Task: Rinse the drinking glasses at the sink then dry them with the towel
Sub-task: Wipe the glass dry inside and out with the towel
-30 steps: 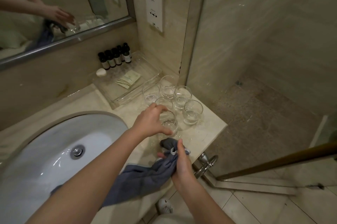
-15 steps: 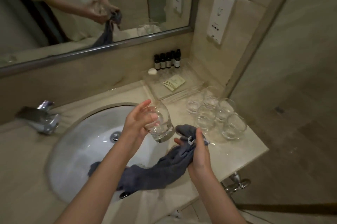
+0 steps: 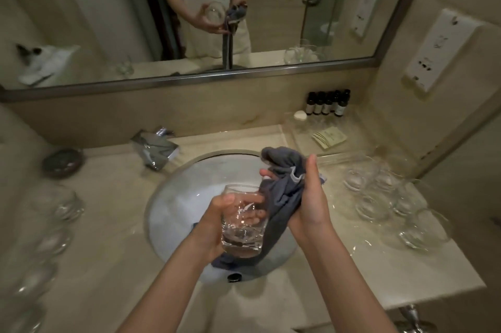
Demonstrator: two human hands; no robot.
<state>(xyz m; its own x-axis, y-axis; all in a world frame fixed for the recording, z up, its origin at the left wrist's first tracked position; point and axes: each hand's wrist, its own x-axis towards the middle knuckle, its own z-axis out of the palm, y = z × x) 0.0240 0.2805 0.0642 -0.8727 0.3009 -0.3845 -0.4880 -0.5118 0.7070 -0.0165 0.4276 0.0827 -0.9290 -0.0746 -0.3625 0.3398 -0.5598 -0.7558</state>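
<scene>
Now the glass (image 3: 244, 220) sits lower, over the sink (image 3: 173, 197).

The beige stone countertop (image 3: 113, 224) carries an inset oval sink (image 3: 173, 213). Clear glasses stand grouped at right (image 3: 393, 205) and left (image 3: 54, 210). A clear tray (image 3: 303, 129) sits at the rear right.

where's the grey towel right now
In the head view, the grey towel is bunched in the right hand over the sink, right of the glass held by the left hand.
</scene>
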